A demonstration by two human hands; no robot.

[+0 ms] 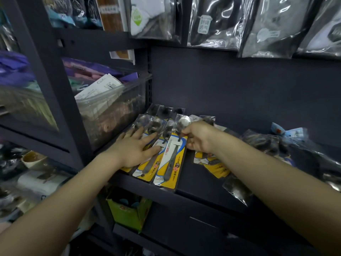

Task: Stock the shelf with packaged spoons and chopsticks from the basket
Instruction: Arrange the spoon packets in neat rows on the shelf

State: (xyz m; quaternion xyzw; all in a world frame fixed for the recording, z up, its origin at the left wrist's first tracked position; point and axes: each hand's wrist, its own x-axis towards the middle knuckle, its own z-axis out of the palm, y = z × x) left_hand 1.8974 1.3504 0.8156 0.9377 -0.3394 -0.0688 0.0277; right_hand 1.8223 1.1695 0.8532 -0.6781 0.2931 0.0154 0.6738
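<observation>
Several packaged spoons on yellow and white cards lie side by side on the dark shelf (199, 183). My left hand (134, 148) rests flat with straight fingers on the left packs (147, 169). My right hand (197, 137) pinches the right edge of the rightmost spoon pack (171, 163) in the row, near the spoon's bowl. More yellow carded packs (214, 165) lie under and to the right of my right wrist. The basket is not in view.
A clear plastic bin (114, 111) of goods stands on the shelf to the left. Clear-bagged items (267, 143) lie at the shelf's right. Bagged goods (217, 23) hang above. A green box (129, 211) sits on the shelf below.
</observation>
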